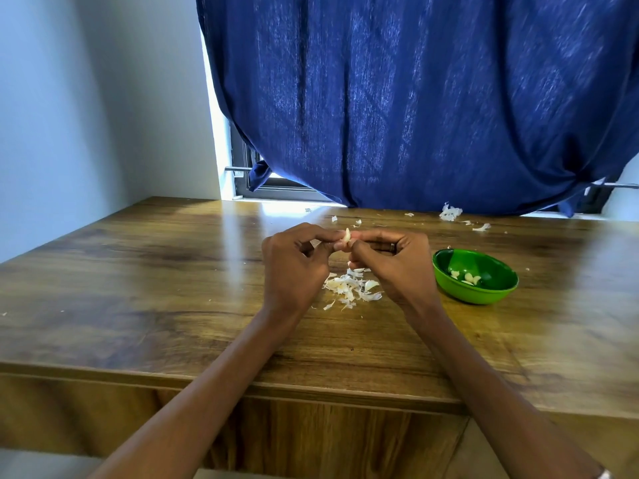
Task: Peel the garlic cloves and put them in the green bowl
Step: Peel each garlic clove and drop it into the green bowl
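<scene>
A pale garlic clove (346,235) is held above the middle of the wooden table (138,288), pinched between the fingertips of both hands. My left hand (295,266) grips it from the left and my right hand (392,262), with a dark ring, from the right. Under the hands lies a heap of white garlic skins (351,286). The green bowl (491,292) stands just right of my right hand, with several peeled cloves (466,277) inside.
More skin scraps lie at the table's back edge, the largest clump (450,213) under the blue curtain (415,98). A white wall rises at the left. The table's front edge (207,378) runs beneath my forearms.
</scene>
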Demonstrator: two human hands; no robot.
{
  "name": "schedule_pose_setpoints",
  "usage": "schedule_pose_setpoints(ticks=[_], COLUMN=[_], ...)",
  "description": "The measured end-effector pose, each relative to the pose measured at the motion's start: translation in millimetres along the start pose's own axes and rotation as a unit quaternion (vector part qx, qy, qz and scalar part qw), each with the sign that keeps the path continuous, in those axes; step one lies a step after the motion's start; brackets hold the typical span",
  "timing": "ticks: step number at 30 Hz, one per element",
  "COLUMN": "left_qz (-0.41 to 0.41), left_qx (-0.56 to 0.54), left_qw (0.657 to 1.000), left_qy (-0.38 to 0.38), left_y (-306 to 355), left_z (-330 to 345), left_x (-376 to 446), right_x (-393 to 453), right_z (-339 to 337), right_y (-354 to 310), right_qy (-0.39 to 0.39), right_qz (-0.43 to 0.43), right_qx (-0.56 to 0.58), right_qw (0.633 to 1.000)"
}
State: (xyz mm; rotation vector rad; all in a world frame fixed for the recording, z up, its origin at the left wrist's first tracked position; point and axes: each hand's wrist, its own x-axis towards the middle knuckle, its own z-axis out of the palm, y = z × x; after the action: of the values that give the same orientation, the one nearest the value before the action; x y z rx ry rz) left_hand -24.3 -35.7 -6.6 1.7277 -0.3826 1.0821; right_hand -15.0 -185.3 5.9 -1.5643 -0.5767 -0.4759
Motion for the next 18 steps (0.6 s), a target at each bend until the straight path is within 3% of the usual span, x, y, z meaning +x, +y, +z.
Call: schedule_pose_setpoints(ticks=[18], left_qz=[-0.025], left_qx=[0.010], left_qw=[1.000], left_qy=[-0.016], left_y=[9.8], left_z=[-0.1], left_x=[-1.8], right_x=[1.6], right_z=[-0.2], right_y=[4.8], right_qy=[0.030], right_qz=[0.004], right_qx=[-0.041], right_qw=[0.999])
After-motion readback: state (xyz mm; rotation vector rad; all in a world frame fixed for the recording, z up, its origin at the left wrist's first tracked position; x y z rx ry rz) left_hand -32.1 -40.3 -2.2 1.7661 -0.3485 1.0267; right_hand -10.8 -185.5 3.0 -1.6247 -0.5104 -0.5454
